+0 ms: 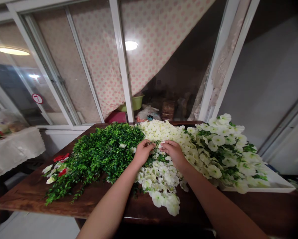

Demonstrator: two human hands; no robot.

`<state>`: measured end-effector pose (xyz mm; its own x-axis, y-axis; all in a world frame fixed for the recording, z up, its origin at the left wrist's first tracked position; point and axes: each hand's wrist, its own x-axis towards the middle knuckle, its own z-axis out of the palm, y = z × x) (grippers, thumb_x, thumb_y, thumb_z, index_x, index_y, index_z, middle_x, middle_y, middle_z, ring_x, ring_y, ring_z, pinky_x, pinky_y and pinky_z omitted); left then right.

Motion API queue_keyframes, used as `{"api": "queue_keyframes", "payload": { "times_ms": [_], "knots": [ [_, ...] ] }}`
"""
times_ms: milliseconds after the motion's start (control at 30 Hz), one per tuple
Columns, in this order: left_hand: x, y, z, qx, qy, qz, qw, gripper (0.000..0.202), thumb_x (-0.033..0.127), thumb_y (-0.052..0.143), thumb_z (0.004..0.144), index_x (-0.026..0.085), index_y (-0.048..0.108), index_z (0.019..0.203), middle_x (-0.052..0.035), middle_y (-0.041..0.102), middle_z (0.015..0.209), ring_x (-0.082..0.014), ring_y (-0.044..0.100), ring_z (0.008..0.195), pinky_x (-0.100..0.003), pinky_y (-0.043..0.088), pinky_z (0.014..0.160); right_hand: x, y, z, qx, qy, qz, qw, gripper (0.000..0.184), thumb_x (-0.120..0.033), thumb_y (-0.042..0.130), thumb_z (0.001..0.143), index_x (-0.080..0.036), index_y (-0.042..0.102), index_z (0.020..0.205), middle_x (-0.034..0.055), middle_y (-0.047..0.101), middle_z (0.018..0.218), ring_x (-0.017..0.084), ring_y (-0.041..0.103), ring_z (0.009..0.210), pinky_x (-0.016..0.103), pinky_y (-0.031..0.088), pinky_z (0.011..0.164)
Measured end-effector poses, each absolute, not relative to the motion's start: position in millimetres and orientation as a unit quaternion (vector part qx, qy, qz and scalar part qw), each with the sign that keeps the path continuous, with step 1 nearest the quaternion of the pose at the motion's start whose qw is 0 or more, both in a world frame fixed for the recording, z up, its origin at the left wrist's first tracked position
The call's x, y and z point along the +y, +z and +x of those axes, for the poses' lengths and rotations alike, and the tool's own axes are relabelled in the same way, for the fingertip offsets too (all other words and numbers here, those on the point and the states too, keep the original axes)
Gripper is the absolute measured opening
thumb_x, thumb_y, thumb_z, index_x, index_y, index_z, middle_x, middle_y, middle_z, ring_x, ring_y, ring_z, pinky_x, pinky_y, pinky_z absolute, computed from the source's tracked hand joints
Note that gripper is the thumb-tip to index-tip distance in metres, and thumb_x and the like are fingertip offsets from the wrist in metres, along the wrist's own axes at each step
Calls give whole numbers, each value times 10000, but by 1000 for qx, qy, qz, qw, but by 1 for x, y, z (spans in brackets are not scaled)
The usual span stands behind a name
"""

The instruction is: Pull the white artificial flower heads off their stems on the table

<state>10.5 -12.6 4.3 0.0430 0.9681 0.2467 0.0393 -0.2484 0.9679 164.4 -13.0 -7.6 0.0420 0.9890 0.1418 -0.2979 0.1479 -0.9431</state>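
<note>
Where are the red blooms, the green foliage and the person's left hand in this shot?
Red blooms (60,158): head view, on the petals of the upper bloom.
Green foliage (109,156): head view, on the leaves mid-bunch.
Left hand (143,152): head view, on the back of the hand.

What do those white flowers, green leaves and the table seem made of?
The white petunia-like blooms look like artificial fabric, perhaps silk-style cloth: matte, near-identical petals. The green sprays look like glossy plastic, their small leaves very uniform, though that is uncertain. The tabletop looks like varnished dark wood, with visible grain and sheen.
</note>
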Motion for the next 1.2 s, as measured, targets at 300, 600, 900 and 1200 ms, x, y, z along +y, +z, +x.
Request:
{"api": "queue_keyframes", "payload": {
  "times_ms": [300, 600, 900, 1200],
  "knots": [
    [-4, -4, 6, 407, 534, 596, 440, 189, 282, 674, 676, 151, 599, 790, 3, 601, 601, -130, 573, 546, -241, 419, 553, -8, 1, 180, -416, 460, -396, 677, 174, -359, 658, 658, -209, 569, 665, -17, 550, 568, 163, 570, 576, 306, 496, 640],
    [-1, -3, 1, 396, 550, 591, 437, 306, 288, 622, 731, 159, 679, 1003, -18, 643, 760, -131, 588, 639, -262, 457, 637, -8, -8, 179, -625, 347, -510, 479, 109, -313, 568, 662, -207, 586, 646, -38, 544, 501, 141, 528, 500, 222, 362, 480],
    [-6, -3, 5, 420, 521, 642, 375, 409, 384, 732, 681, 133, 691, 1002, -9, 634, 730, -131, 530, 637, -247, 389, 610, -8, -10, 175, -610, 411, -515, 439, 111, -311, 587, 661, -205, 610, 685, -11, 634, 595, 177, 627, 577, 223, 415, 461],
    [-7, -4, 4, 413, 497, 678, 350, 341, 459, 684, 732, 135, 697, 837, -24, 645, 754, -133, 507, 643, -250, 368, 621, -8, -2, 174, -547, 499, -467, 485, 181, -356, 672, 663, -193, 597, 688, 9, 635, 578, 198, 660, 578, 260, 490, 484]
  ]
}}
